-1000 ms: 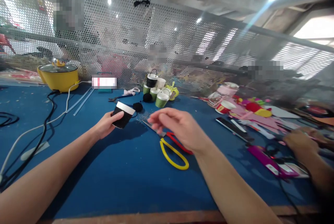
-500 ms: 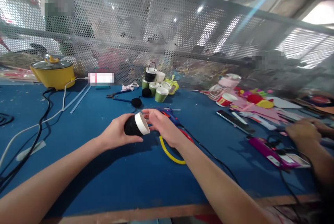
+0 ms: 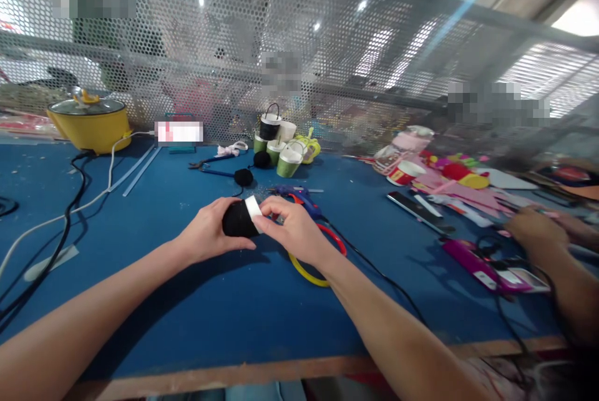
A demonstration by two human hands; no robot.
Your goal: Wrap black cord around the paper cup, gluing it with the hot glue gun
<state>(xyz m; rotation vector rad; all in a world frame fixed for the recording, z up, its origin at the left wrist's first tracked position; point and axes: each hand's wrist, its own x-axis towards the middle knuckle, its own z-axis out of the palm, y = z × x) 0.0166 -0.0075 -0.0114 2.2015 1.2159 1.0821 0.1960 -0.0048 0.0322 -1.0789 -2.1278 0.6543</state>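
Note:
My left hand (image 3: 204, 231) is wrapped around a paper cup (image 3: 237, 220) covered in black yarn, with a bare white rim. The cup lies tilted on its side above the table, its mouth facing right. At that mouth, my right hand (image 3: 294, 231) has its thumb and fingers closed on the white rim; the cup's inside is hidden. A blue hot glue gun (image 3: 306, 201) lies just beyond my right hand. Under that wrist are yellow and red rings (image 3: 311, 277), partly covered. Behind the cup sits a ball of black yarn (image 3: 243, 177).
Green and black yarn-covered cups (image 3: 289, 164) stand at the back, near pliers (image 3: 201, 166). A yellow electric pot (image 3: 91, 126) is at left. On the right lie a phone (image 3: 414, 211), a purple power strip (image 3: 482, 267) and another person's hand (image 3: 536, 229).
My right hand has closed onto the cup's rim, where before its fingers were apart beside the mouth. The cup's mouth has turned further right. The view has shifted slightly.

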